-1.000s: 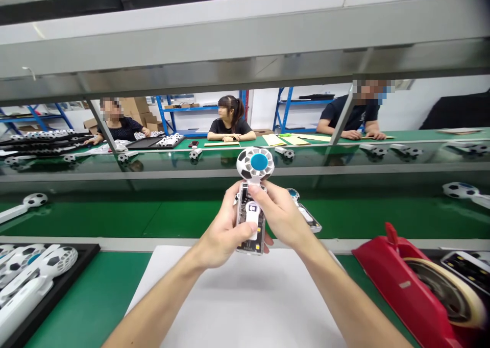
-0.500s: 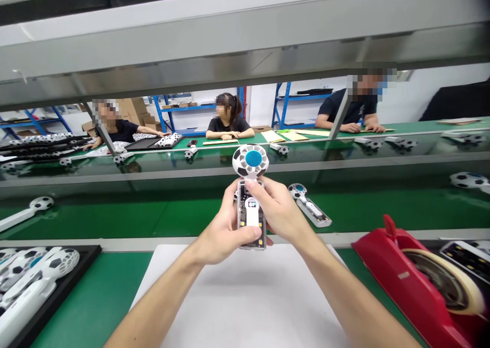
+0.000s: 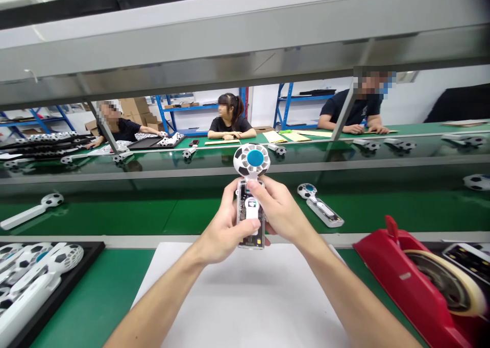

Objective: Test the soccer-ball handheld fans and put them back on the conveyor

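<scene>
Both hands hold a handheld fan [image 3: 251, 160] upright above the white sheet. Its round head is patterned like a black-and-white football, with a blue centre. The clear handle shows a dark circuit board and a white strip with a small lit display. My left hand [image 3: 224, 230] wraps the handle from the left, thumb lying across the lower strip. Around the right side closes my right hand [image 3: 281, 205], its thumb on the upper handle just under the head. The fingers behind the handle are mostly hidden.
Below the hands lies a white sheet [image 3: 245, 297]. A black tray [image 3: 86, 264] of similar fans is at left; a red tape dispenser [image 3: 411, 287] stands at right. More fans lie on the green conveyor [image 3: 206, 213]. Across it sit several people under a grey overhead beam [image 3: 229, 47].
Fans on the near conveyor have shifted right. The handle's display looks different, and fewer of its yellow lights show. My left thumb has moved slightly; both hands keep their hold.
</scene>
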### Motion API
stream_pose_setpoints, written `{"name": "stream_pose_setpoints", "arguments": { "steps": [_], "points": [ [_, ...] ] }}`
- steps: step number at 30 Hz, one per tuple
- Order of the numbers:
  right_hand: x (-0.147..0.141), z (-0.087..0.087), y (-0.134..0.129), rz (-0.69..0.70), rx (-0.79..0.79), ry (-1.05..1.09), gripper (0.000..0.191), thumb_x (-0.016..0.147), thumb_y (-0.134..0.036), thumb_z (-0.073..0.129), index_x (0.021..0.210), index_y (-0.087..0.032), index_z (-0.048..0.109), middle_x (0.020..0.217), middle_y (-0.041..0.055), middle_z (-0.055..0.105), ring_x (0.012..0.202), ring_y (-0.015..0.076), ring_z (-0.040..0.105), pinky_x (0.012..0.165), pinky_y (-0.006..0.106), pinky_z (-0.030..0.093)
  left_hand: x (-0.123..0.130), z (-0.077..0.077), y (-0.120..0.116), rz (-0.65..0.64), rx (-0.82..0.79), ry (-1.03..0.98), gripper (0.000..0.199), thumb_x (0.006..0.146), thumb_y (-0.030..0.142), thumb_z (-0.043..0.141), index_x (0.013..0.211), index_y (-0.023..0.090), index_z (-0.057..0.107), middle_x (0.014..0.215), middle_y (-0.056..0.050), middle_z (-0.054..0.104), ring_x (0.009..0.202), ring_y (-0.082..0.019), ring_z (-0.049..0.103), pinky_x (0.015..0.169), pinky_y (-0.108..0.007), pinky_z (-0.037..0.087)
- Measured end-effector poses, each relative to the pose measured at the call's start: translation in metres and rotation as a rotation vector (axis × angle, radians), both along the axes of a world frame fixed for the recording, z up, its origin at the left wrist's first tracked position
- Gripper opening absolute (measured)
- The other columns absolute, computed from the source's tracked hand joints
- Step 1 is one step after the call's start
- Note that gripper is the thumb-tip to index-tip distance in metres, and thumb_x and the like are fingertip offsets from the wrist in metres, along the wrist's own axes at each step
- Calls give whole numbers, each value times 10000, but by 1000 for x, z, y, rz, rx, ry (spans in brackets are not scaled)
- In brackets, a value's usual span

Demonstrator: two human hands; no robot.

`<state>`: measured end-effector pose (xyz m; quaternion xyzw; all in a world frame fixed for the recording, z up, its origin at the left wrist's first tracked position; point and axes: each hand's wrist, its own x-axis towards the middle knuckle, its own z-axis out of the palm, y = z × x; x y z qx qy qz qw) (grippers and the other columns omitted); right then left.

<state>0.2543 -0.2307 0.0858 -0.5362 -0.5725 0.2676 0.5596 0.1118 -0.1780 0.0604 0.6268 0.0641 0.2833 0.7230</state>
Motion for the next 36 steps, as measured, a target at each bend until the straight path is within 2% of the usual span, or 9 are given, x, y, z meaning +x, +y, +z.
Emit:
{"name": "stream_pose_setpoints", "arguments": {
  "steps": [7,15,21,23,26,29,32,34,36],
  "points": [
    [-1,1,-1,40,-2,12,424,969,-620,484,888,-209,552,562,-40,568,317,88,444,298,211,317,-4,1,2,-25,32,5,771,901,299,675,1467,318,152,962,-31,679,746,-210,721,694,-353,613],
    [1,-5,0,80,-32,43,408,972,-628,471,936,-229,545,607,-38,590,323,95,482,269,200,349,-4,1,5,-39,28,5,787,895,314,690,1468,311,151,1108,-85,670,832,-229,727,718,-363,611],
    [0,-2,1,70,-69,18,430,971,-641,449,936,-222,539,641,-23,588,354,118,494,288,232,357,-1,3,2,14,27,32,745,901,359,690,1449,326,187,1022,-44,646,771,-195,700,687,-345,606],
    [0,-4,3,58,-37,-33,431,981,-631,435,970,-218,559,755,6,620,494,155,589,396,261,454,3,1,0,142,20,37,592,927,430,638,1386,303,286,910,-12,615,637,-158,657,574,-302,580],
    [2,-9,8,44,47,-106,466,1003,-611,400,1002,-197,616,919,49,646,828,207,639,722,313,527,6,-4,1,302,48,39,413,943,488,587,1236,261,405,838,13,562,508,-115,576,451,-260,514],
    [5,-12,13,149,-22,54,520,980,-638,425,930,-172,649,884,59,660,849,212,614,808,335,503,3,-6,3,326,149,84,419,941,466,600,1252,258,410,882,0,577,565,-125,596,487,-261,519],
    [8,-10,14,295,-128,386,415,919,-582,569,992,-193,694,952,55,701,918,223,644,856,333,511,-2,-5,5,381,225,161,557,956,440,586,1409,287,298,1002,-41,630,681,-151,641,596,-284,545],
    [9,-7,12,370,-212,581,374,860,-505,652,1092,-217,712,1040,58,719,1008,237,656,878,330,522,-3,-4,5,420,270,195,714,959,400,589,1512,316,146,1147,-79,638,862,-196,677,739,-335,564],
    [8,-6,11,387,-273,639,392,790,-425,728,1131,-232,720,1100,59,722,1020,240,666,843,320,542,-1,-5,4,418,334,208,898,926,352,642,1558,323,5,1266,-100,615,1091,-248,646,894,-391,542]
  ]
}}
